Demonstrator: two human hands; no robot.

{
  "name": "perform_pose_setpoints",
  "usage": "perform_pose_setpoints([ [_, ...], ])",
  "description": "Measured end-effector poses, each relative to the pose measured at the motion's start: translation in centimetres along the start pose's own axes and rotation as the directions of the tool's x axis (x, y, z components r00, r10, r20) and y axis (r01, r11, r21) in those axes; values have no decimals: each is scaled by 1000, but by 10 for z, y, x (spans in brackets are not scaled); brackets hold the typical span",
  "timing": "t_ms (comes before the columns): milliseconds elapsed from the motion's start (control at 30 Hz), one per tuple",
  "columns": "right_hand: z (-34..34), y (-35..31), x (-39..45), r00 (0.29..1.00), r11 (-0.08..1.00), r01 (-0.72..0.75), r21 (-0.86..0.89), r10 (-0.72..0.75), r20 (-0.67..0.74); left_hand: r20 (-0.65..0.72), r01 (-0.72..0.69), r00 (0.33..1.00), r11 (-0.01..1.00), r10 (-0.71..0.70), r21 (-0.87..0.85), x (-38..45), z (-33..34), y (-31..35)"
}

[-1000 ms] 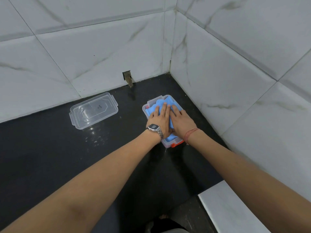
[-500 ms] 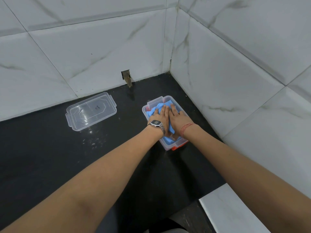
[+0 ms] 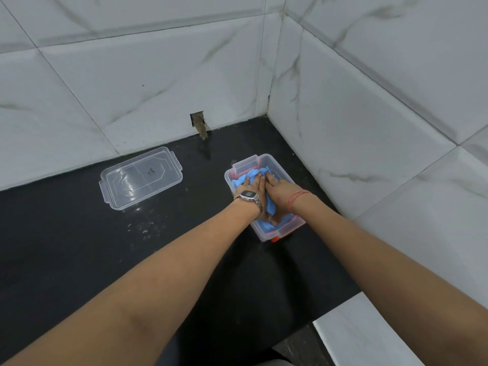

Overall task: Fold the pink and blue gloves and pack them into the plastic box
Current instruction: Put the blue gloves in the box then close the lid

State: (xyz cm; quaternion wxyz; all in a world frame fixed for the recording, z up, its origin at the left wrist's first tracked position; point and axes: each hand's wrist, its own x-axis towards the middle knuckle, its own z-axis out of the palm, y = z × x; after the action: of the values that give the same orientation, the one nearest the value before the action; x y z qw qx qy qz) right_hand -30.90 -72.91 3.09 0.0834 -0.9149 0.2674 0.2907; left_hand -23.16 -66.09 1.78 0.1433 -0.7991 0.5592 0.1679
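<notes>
Blue gloves [image 3: 252, 175] sit inside the plastic box [image 3: 287, 228] on the dark surface [image 3: 79, 247], near the tiled corner. The left hand [image 3: 250, 187] and right hand [image 3: 280, 190] press flat and open on them, apparently to compact the bundle. The lid [image 3: 141, 177] waits well apart, likely for closing afterwards.

Black counter [image 3: 79, 260]: plastic box [image 3: 286, 229], lid [image 3: 141, 178].

Both palms flat: left hand [image 3: 252, 187] and right hand [image 3: 280, 192] press the blue glove [image 3: 269, 204] into the plastic box [image 3: 290, 226]; pink [image 3: 232, 175] peeks just beyond the left fingertips [image 3: 248, 177], lid [image 3: 141, 178] well apart.
</notes>
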Motion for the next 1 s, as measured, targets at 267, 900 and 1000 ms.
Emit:
perform_pose_setpoints([
  [267, -1, -8, -3, 999, 996, -35, -86, 37, 17, -21, -105, 994, 991, 104, -86, -10, 0, -8],
  [900, 31, -64, -29, 923, 998, 23, -61, -45, -383, -360, -186, 909, 977, 210, 100, -73, 32, -76],
  [1000, 35, -64, -21, 922, 997, 43, -61, -63, -383, -368, -174, 904, 974, 217, 144, -81, 34, -78],
])
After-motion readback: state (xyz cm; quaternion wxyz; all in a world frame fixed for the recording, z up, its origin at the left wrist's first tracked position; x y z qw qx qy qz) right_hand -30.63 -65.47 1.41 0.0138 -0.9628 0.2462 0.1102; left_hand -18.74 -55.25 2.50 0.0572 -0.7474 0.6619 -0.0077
